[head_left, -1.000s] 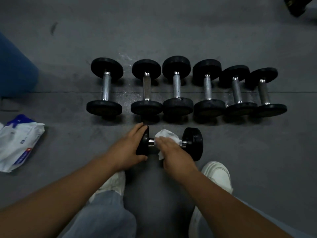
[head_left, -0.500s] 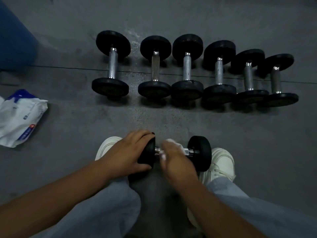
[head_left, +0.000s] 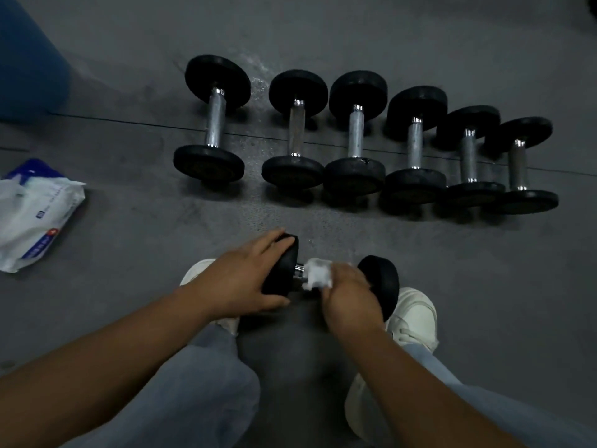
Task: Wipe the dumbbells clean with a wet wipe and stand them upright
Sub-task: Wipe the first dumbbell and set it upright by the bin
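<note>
A small black dumbbell (head_left: 381, 282) lies sideways on the grey floor between my shoes. My left hand (head_left: 239, 279) grips its left weight head. My right hand (head_left: 349, 299) is wrapped around the chrome handle with a white wet wipe (head_left: 316, 276) bunched under the fingers. Beyond it, several black dumbbells with chrome handles (head_left: 355, 134) lie in a row on their sides.
A white and blue pack of wipes (head_left: 32, 215) lies on the floor at the left. A blue object (head_left: 26, 59) stands at the far left corner. My white shoes (head_left: 413, 315) and jeans fill the bottom of the view.
My right hand has slid the wipe along the handle, now nearer the right head with the wipe showing to its left. The view has shifted slightly; the left hand keeps its hold.
</note>
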Tool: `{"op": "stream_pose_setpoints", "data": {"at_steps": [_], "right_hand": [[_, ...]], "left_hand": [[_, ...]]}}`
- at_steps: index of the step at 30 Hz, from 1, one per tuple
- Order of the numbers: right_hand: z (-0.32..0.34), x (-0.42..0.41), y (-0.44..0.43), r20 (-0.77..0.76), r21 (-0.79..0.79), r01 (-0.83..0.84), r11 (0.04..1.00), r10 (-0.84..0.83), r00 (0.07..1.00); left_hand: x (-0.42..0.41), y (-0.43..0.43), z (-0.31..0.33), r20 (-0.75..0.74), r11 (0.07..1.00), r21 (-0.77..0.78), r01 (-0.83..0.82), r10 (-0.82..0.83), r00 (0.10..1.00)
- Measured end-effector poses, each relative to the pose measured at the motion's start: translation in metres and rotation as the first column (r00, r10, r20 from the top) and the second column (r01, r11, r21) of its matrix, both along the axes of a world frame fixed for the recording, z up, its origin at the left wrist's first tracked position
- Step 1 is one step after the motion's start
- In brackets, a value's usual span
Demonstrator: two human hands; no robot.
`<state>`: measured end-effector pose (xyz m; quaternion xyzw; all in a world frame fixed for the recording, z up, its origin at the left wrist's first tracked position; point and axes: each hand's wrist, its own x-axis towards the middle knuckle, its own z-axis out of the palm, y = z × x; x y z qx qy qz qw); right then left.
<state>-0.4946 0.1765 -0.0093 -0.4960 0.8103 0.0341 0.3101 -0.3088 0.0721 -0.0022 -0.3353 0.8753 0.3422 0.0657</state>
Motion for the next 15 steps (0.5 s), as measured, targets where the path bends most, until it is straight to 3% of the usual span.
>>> {"op": "stream_pose_setpoints", "data": {"at_steps": [2,4,7,9,11,12,15], "right_hand": [[0.000,0.002,-0.008,-0.009,-0.005,-0.048,0.999,0.048,0.999],[-0.001,0.007,-0.013,0.059,-0.047,-0.173,0.984,0.175,0.983],[-0.006,-0.012,-0.029,-0.035,0.024,0.011,1.000,-0.010,0.999],[-0.006,-0.013,-0.034,-0.056,-0.010,-0.052,0.999,0.051,0.997],[-0.005,-0.007,-0.035,0.013,-0.127,-0.213,0.969,0.216,0.976],[-0.004,-0.009,-0.037,0.015,-0.135,-0.214,0.967,0.218,0.976],[-0.008,-0.023,-0.048,-0.087,-0.050,-0.019,0.999,0.014,0.996]], "left_hand": [[-0.007,-0.014,-0.004,0.105,0.997,-0.047,0.053,-0.047,0.993],[-0.010,-0.028,-0.002,0.091,0.996,-0.076,0.056,-0.049,0.995],[-0.013,-0.024,0.003,-0.127,0.987,-0.156,-0.047,0.027,0.992],[-0.019,-0.014,0.000,-0.199,0.972,-0.226,-0.067,0.021,0.980],[-0.025,-0.016,-0.005,-0.047,0.974,-0.224,0.047,-0.059,0.997],[-0.029,-0.022,-0.007,0.063,0.965,-0.234,0.117,-0.105,0.992],[-0.039,-0.043,-0.010,0.226,0.929,-0.306,0.210,-0.143,0.963]]}}
